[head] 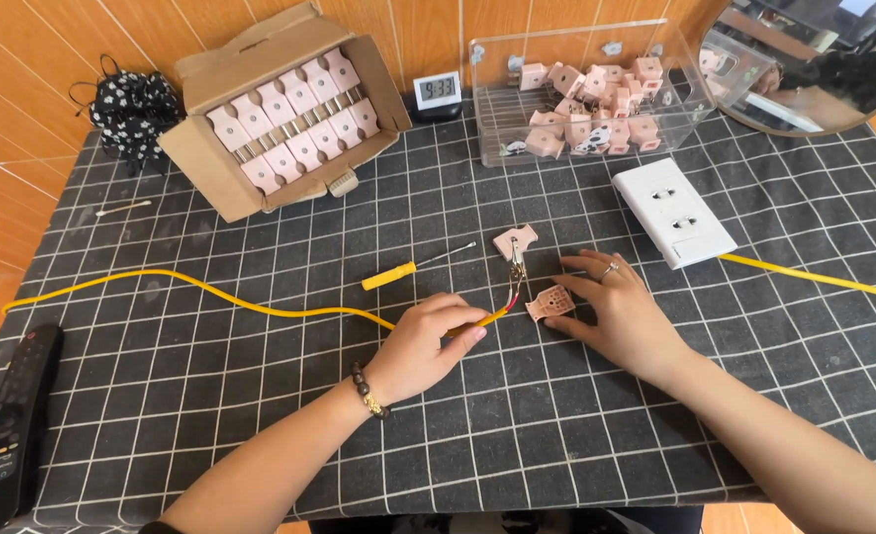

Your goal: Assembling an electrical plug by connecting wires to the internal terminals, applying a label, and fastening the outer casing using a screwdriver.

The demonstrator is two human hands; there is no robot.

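My left hand (pixel 428 341) pinches the end of a yellow cable (pixel 210 292) that runs off to the left across the checked cloth. The cable's stripped red and dark wires (pixel 513 297) reach toward a pink plug half (pixel 549 303), which my right hand (pixel 621 311) touches with its fingertips. The other pink plug half (pixel 514 239) lies just behind, with metal pins at its near side. A yellow-handled screwdriver (pixel 413 267) rests on the cloth behind my left hand.
An open cardboard box (pixel 289 114) of pink plugs stands at back left, a clear bin (pixel 586 89) with more at back right. A white double socket (pixel 673 210) with yellow cord, small clock (pixel 438 92), remote (pixel 12 425), black pouch (pixel 133 109), mirror (pixel 814 59).
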